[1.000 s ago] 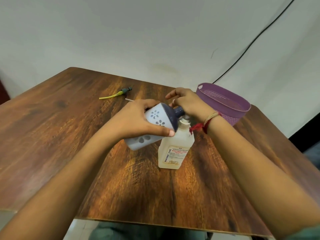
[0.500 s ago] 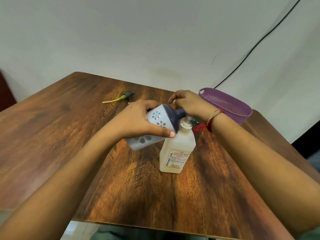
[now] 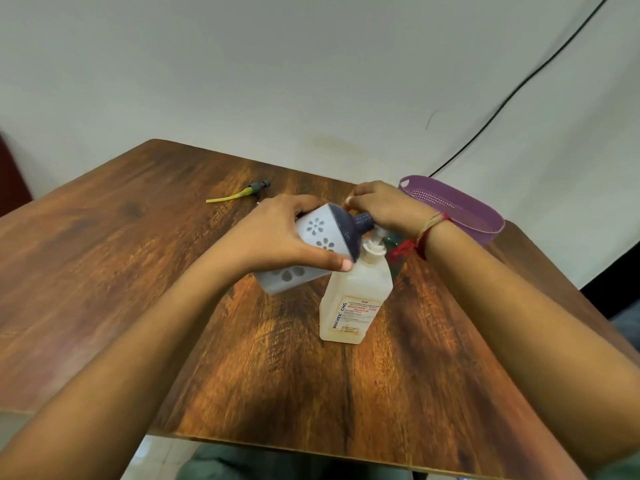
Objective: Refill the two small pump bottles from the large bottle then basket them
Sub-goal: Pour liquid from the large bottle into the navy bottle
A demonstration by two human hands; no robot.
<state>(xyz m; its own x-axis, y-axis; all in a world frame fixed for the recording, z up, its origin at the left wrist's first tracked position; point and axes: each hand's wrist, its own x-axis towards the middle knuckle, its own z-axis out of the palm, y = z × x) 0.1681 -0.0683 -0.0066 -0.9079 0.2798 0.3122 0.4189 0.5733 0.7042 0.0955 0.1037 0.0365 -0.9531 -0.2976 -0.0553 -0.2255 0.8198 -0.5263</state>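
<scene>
My left hand (image 3: 277, 237) grips a small white bottle (image 3: 311, 251) with flower cut-outs and a dark blue top, tilted so its open neck (image 3: 363, 221) points right. The neck meets the white pump head (image 3: 375, 237) of the large translucent bottle (image 3: 356, 299), which stands upright mid-table. My right hand (image 3: 384, 207) lies curled over that pump head, fingertips by the small bottle's neck. Something green and translucent (image 3: 393, 242) shows behind my right wrist, mostly hidden. The purple basket (image 3: 485, 220) stands at the back right.
A dark pump cap with a yellow tube (image 3: 242, 195) lies loose at the back of the wooden table (image 3: 138, 271). A black cable (image 3: 519, 88) runs down the wall behind the basket. The table's front edge is close to my body.
My right hand's fingers have drawn together over the pump head. The tilted small bottle and the large bottle stay where they were; only my view has shifted a little.
</scene>
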